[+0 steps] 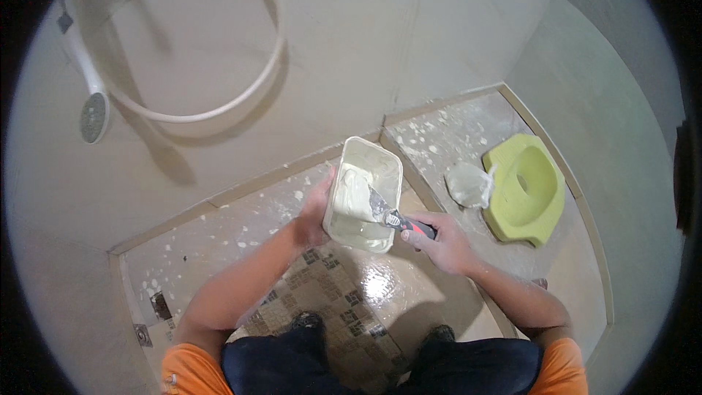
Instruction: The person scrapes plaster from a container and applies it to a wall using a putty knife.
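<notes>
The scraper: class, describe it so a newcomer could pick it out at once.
Near the wall with the shower hose, the left hand holds a pale tub of paste. The scraper in the right hand reaches into it, set apart by its black and red handle.

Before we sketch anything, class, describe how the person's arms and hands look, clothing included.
The left sleeve and right sleeve are orange and short, leaving both forearms bare. A small pale mark shows on the left one. The left hand and right hand wear no gloves.
</notes>
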`<state>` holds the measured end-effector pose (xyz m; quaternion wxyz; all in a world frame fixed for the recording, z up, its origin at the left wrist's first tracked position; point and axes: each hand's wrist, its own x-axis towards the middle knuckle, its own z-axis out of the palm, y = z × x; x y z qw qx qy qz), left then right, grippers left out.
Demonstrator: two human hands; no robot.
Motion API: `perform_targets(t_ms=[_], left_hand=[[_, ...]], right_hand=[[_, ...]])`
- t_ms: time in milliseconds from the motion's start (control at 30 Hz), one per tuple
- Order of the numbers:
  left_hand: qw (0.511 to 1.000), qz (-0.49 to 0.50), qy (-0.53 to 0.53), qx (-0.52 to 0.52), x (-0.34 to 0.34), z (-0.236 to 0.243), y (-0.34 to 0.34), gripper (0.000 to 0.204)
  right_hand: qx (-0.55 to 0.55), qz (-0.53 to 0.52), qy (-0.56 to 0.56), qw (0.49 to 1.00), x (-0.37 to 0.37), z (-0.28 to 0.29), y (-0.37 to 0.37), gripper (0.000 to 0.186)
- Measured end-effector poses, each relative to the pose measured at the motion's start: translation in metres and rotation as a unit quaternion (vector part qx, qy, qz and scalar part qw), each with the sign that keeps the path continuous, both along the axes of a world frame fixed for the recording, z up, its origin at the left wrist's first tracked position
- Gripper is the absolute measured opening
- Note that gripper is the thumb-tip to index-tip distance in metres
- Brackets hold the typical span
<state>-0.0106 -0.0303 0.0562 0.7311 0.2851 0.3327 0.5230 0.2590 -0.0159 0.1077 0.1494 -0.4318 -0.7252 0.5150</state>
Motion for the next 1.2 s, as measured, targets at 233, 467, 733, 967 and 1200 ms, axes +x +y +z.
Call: perform_targets(t_ms=[233,467,733,967,1200], left_hand=[[0.972,0.154,-0.105,-0.146,-0.036,0.106,-0.045,0.059],[0.967,0.187,-0.167,-0.031,-0.103,0.175,-0.109,0.057],[0.926,0.292,-0.224,0.081,-0.113,0.314,-0.132,0.052],[0.872,0.38,-0.305,0.052,-0.103,0.391,-0.133,0.051],[0.852,0.438,-0.287,0.008,-0.122,0.445,-0.145,0.055]], right_hand=[[0.206,-0.008,0.106,0.973,-0.04,0.136,0.027,0.038],[0.33,0.09,0.267,0.901,-0.146,0.292,0.045,0.032],[0.417,0.152,0.358,0.821,-0.263,0.505,0.018,0.047],[0.46,0.205,0.232,0.832,-0.309,0.576,0.009,0.035],[0.372,0.188,0.128,0.9,-0.31,0.629,-0.01,0.027]])
